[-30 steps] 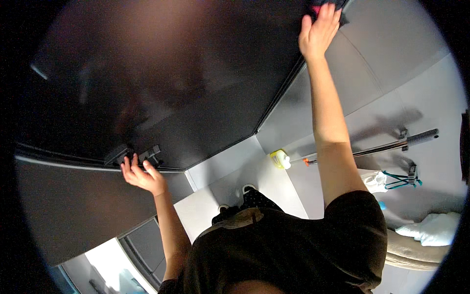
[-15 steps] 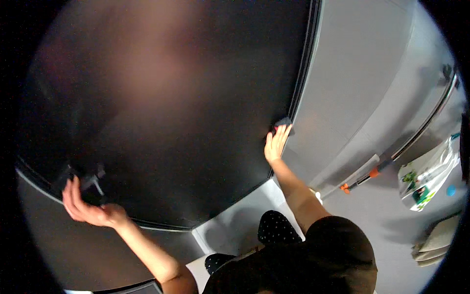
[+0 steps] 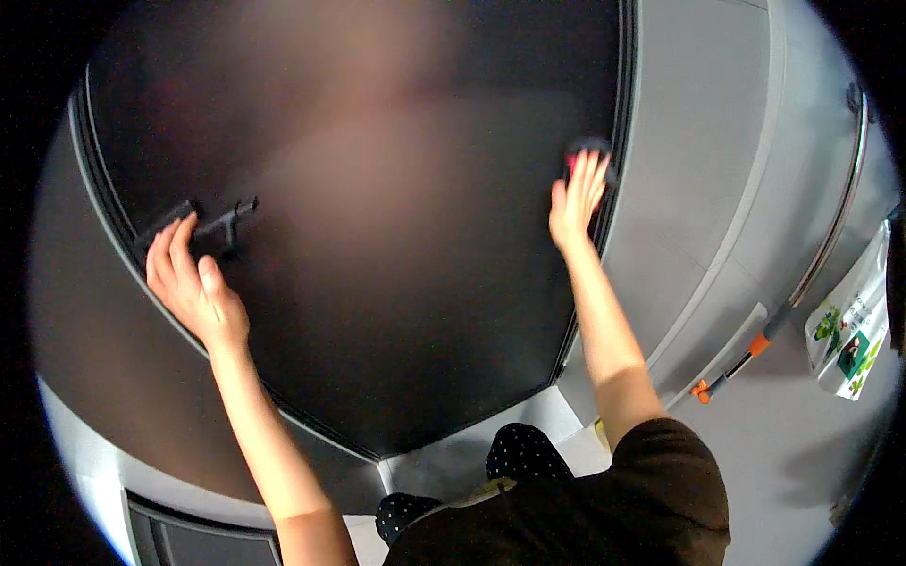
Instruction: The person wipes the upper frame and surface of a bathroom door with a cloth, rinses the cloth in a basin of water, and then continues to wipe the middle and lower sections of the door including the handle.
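A large dark door [image 3: 406, 311] fills the middle of the view. My right hand [image 3: 580, 193] presses a dark pad with a red part [image 3: 590, 146] against the door's right edge, fingers laid over it. What kind of pad it is, I cannot make out. On the left side, my left hand [image 3: 198, 288] is open, thumb apart, with fingertips at a black block-shaped fitting [image 3: 170, 222]. Beside those fingers a black lever handle [image 3: 231, 222] sticks out from the door. Whether the fingertips touch the fitting is unclear.
Right of the door runs a grey wall [image 3: 698, 141]. A metal pole with orange parts [image 3: 760, 344] leans there, beside a white and green plastic bag [image 3: 849, 330]. A light sill [image 3: 472, 439] lies below the door, by my dotted trousers [image 3: 528, 453]. Another dark panel [image 3: 203, 533] shows lower left.
My right hand has slid farther up the door's right edge with the pad. The view has shifted; my left hand stays near the handle, which now shows more sharply.
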Available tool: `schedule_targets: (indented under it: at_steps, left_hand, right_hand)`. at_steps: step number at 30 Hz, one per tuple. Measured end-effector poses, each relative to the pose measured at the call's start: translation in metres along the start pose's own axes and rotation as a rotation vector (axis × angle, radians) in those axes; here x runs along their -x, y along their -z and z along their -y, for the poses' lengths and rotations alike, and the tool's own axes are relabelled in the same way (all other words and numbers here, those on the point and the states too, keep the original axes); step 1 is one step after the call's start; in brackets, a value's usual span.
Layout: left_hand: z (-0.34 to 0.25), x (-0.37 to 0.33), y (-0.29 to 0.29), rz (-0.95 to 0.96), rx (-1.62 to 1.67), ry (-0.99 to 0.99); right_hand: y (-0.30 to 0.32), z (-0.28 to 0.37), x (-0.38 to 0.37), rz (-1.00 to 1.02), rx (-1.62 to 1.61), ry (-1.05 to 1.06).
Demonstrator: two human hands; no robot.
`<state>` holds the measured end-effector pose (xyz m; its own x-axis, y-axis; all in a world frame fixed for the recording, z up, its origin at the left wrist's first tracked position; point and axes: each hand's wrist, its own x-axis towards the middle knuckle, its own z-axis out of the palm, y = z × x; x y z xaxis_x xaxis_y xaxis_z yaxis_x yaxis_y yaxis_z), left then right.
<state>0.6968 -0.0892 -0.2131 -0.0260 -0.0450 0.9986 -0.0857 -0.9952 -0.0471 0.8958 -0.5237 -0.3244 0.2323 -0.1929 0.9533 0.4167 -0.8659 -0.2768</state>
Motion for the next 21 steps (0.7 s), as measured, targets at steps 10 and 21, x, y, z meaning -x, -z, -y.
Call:
schedule_targets:
  at_steps: [10, 21]
  left_hand:
    - [0.004, 0.022, 0.009, -0.077, 0.381, 0.185]
    - [-0.026, 0.177, 0.051, 0.057, 0.639, 0.826]
  right_hand:
    - [-0.017, 0.263, -0.048, 0.188, -0.019, 0.604]
    - [-0.052, 0.375, -0.017, 0.043, -0.368, 0.772]
